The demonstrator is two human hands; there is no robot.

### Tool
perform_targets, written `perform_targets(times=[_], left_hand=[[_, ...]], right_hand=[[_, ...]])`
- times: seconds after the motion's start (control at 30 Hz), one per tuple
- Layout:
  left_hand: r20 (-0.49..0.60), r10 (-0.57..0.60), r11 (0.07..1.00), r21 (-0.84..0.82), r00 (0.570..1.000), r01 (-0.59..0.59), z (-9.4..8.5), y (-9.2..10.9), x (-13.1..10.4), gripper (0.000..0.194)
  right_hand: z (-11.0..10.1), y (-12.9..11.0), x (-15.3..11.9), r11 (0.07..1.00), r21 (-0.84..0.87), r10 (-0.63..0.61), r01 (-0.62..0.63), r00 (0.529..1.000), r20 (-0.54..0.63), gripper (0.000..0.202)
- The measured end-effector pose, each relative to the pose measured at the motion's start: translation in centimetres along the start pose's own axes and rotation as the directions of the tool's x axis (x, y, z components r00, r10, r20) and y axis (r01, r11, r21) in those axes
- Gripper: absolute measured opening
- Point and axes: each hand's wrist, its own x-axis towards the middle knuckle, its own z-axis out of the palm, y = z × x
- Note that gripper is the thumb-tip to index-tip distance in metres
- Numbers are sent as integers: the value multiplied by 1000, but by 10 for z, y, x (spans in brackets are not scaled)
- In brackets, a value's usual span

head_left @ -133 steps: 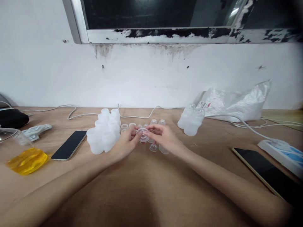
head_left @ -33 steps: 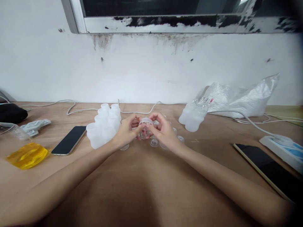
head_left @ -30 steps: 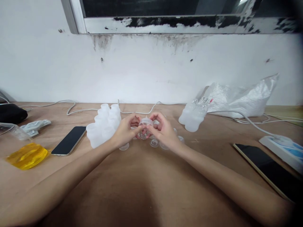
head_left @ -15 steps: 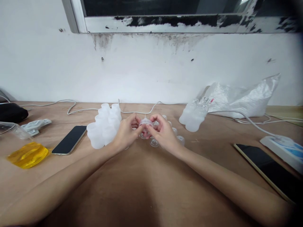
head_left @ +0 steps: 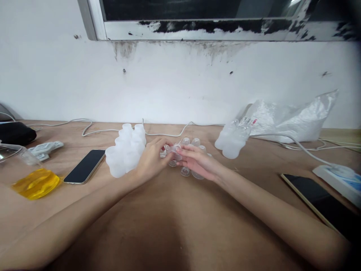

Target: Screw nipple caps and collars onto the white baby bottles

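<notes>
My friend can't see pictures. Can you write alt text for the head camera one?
Two bare hands, left hand and right hand, meet over a wooden table, pinching a small clear plastic piece. White plastic bottles stand left of them; a dark phone lies farther left.

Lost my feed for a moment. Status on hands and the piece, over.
Left hand and right hand pinch one small clear cap. White bottles close left; loose clear caps under the hands. Nothing blocking.
</notes>
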Motion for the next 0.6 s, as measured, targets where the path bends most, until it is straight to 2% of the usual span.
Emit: perform_targets(times=[0.1,0.23,0.37,0.47,0.6], left_hand=[[19,101,992,80,995,-102,-15,8,-6,26],[-65,202,933,315,977,-172,-47,4,-20,27],[-182,184,796,604,966,-38,-69,-17,-37,36],[-167,141,696,717,976,22,-74,-33,-45,50],[-123,171,629,777,977,-12,-73,-43,-48,53]], right_hand=[[-6,-2,-4,1000,5,-22,22,999,-32,11],[-12,-6,-15,998,56,-4,7,998,-55,9],[-17,1,-21,996,84,-8,14,997,-76,9],[-20,9,-20,994,108,-26,32,998,-58,8],[-23,13,-18,990,133,-32,38,998,-46,7]])
